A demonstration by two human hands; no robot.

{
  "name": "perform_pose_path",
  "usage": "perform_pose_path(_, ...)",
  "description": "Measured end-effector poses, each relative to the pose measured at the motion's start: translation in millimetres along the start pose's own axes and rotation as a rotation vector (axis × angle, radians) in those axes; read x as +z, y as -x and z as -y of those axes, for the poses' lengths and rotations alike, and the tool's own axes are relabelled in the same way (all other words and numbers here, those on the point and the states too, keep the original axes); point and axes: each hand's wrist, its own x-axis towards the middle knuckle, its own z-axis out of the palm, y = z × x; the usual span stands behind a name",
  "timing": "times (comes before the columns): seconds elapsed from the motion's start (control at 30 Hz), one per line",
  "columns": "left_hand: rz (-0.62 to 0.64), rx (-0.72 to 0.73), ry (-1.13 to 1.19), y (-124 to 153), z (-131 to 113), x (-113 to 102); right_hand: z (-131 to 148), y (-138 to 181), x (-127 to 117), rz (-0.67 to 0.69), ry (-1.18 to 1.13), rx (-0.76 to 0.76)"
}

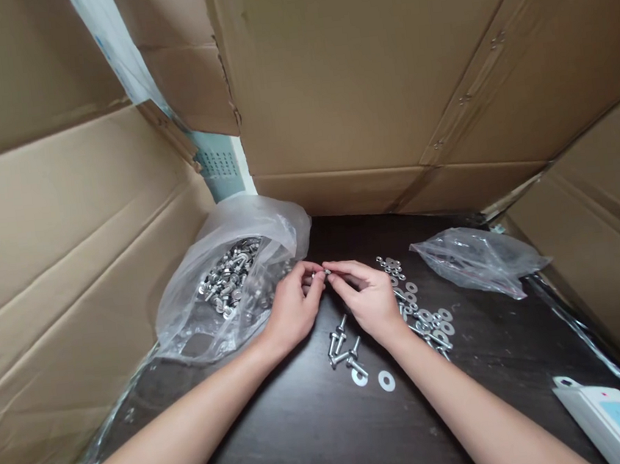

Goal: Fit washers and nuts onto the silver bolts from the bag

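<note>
My left hand (291, 309) and my right hand (365, 296) meet fingertip to fingertip above a dark table (309, 431). Together they pinch a small silver bolt (319, 272) between them; both hands are closed on it. Just below the hands lie a few loose bolts (344, 350) and two flat washers (373, 379). To the right of my right hand several washers and nuts (420, 305) are scattered. An open clear plastic bag (232, 281) full of bolts sits to the left of my left hand.
A second, crumpled clear bag (479, 258) lies at the right. A white power strip (611, 414) sits at the lower right corner. Cardboard walls (354, 72) surround the table on the left, back and right.
</note>
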Motion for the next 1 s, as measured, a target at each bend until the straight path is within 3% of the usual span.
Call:
perform_pose_path(0.17,0.006,0.012,-0.057,0.3,-2.1,-0.3,0.0,-1.9,-1.6,0.01,-0.12,0.083)
perform_pose_path(0.33,0.018,0.063,-0.164,2.1,-5.2,0.3,1.3,-3.9,-4.4,0.022,-0.07,0.062)
perform_pose_path(0.53,0.017,0.057,-0.203,2.0,-7.8,0.5,0.3,-6.6,-7.3,0.043,-0.096,0.147)
perform_pose_path(0.83,0.008,0.074,-0.236,2.4,-4.2,1.4,4.5,-2.6,-2.5,0.064,-0.023,0.018)
perform_pose_path(1.0,0.011,0.063,-0.19,1.6,-4.3,0.0,3.1,-2.9,-2.9,0.062,-0.088,0.043)
